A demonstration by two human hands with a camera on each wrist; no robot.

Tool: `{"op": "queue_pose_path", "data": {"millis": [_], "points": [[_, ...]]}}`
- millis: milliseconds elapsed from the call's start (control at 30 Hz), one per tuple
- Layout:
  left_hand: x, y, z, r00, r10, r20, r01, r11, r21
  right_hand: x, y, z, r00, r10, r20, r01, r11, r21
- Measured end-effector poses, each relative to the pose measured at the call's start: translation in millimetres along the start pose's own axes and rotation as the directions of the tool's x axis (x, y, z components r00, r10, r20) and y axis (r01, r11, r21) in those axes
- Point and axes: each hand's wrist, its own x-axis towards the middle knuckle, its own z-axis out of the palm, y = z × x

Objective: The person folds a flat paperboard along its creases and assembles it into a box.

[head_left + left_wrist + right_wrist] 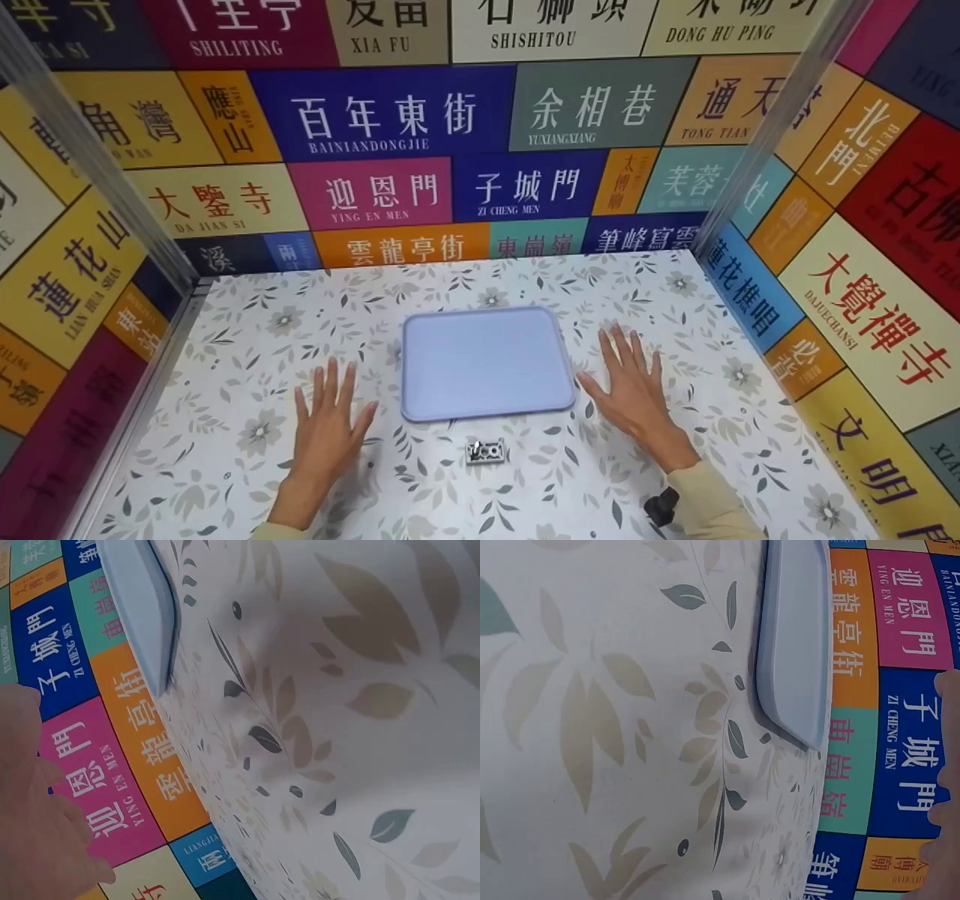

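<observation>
A light blue rectangular tray [487,364] lies flat on the table, between the two hands. In front of its near edge sits a small silver metal piece with round holes [486,451], its exact kind too small to tell. To the left of both, the left hand [328,420] has its fingers spread and holds nothing. The right hand [630,386] is spread beside the tray's right edge, thumb pointing toward it, and also holds nothing. Part of the tray [142,607] shows in the left wrist view, and its edge [791,645] in the right wrist view.
The table [247,360] carries a white leaf-and-flower pattern. Panels with coloured Chinese sign blocks [382,112] stand behind it and on both sides, joined by metal corner posts [772,127]. A small black object [661,507] is at the right sleeve.
</observation>
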Motion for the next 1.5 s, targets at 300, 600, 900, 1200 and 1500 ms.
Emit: {"op": "queue_pose_path", "data": {"millis": [300, 600, 900, 1200, 1500], "points": [[-6.2, 9.0, 10.4, 1.000, 0.017, 0.006, -0.017, 0.999, -0.048, -5.3, -9.3, 5.1, 1.000, -0.025, -0.010, 0.025, 1.000, 0.011], [-9.7, 18.7, 17.3, 0.998, 0.052, 0.031, -0.049, 0.996, -0.081, -10.4, -19.4, 7.9, 0.999, -0.036, 0.014, 0.035, 0.999, 0.030], [-15.3, 31.8, 28.1, 0.994, 0.102, -0.036, -0.105, 0.988, -0.114, -13.1, -28.8, 12.1, 0.998, -0.062, -0.015, 0.063, 0.997, 0.040], [-20.1, 43.8, 38.2, 0.994, 0.110, 0.028, -0.103, 0.977, -0.185, -17.5, -36.2, 16.6, 0.994, -0.101, -0.028, 0.103, 0.994, 0.048], [-26.6, 52.6, 48.6, 0.977, 0.208, -0.056, -0.215, 0.957, -0.196, -21.9, -42.6, 20.4, 0.988, -0.149, -0.048, 0.152, 0.985, 0.081]]}}
